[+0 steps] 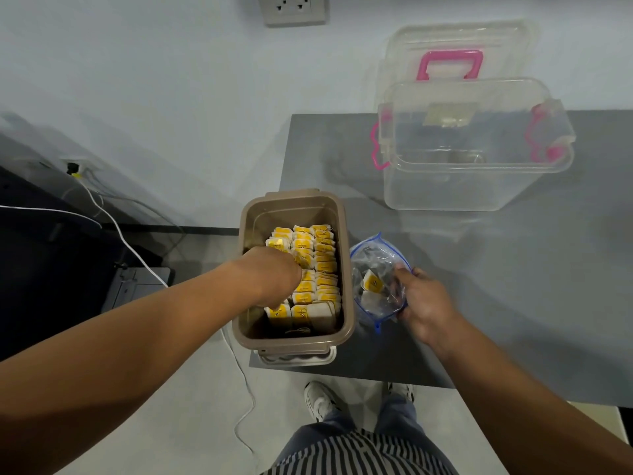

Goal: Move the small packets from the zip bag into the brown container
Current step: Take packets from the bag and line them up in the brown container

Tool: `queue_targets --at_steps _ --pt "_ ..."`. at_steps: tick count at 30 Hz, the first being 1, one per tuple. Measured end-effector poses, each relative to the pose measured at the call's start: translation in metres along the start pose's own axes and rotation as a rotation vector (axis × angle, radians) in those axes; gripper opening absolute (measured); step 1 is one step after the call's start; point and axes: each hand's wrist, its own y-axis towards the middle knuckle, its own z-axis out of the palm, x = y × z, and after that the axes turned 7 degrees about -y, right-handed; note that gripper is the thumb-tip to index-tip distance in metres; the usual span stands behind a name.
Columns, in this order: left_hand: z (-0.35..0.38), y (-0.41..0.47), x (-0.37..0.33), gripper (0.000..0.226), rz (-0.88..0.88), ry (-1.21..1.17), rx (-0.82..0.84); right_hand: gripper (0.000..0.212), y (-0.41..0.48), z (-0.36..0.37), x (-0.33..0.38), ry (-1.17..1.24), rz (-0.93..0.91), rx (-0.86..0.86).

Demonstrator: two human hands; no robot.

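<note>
Where they line the brown container (pixel 291 214), packets (pixel 323 258) show yellow faces.

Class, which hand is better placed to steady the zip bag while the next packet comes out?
Right, probably. The right hand grips the zip bag at its edge, beside the brown container. The left hand is down in the container, over the rows of packets.
</note>
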Motion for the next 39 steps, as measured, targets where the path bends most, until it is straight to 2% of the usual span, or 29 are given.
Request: queue_targets --at_steps 7,11,13,16,19,22,25,28,33,39 --pt "-0.002 -0.002 -0.001 0.037 0.009 -0.015 0.014 0.018 -0.009 -0.001 0.004 -0.002 -0.004 0.009" --pt "-0.007 -0.007 -0.003 0.008 -0.025 -0.035 -0.022 0.018 -0.014 -0.007 0.006 -0.025 0.005 0.017" --pt "-0.019 -0.012 -0.002 0.011 -0.037 -0.094 -0.083 0.018 -0.018 -0.011 0.010 -0.024 0.004 0.030" --pt "-0.052 -0.027 -0.006 0.020 -0.016 -0.186 -0.259 0.020 -0.024 -0.016 0.017 -0.011 -0.022 0.030" --pt "-0.080 -0.037 -0.028 0.017 0.059 -0.342 -0.456 0.021 -0.028 -0.022 0.024 0.001 -0.056 0.039" --pt "-0.093 -0.030 -0.061 0.013 0.164 -0.573 -0.529 0.020 -0.032 -0.029 0.031 -0.019 -0.104 0.043" --pt "-0.091 -0.009 -0.093 0.013 0.215 -0.642 -0.544 0.019 -0.036 -0.037 0.036 -0.025 -0.134 0.045" --pt "-0.081 0.011 -0.116 0.014 0.218 -0.589 -0.545 0.020 -0.036 -0.048 0.038 -0.017 -0.127 0.057" --pt "-0.063 0.038 -0.134 0.021 0.076 -0.374 -0.476 0.015 -0.032 -0.061 0.040 0.014 -0.112 0.048" --pt "-0.049 0.056 -0.158 0.020 -0.089 -0.331 -0.365 0.016 -0.031 -0.070 0.039 0.008 -0.100 0.085"
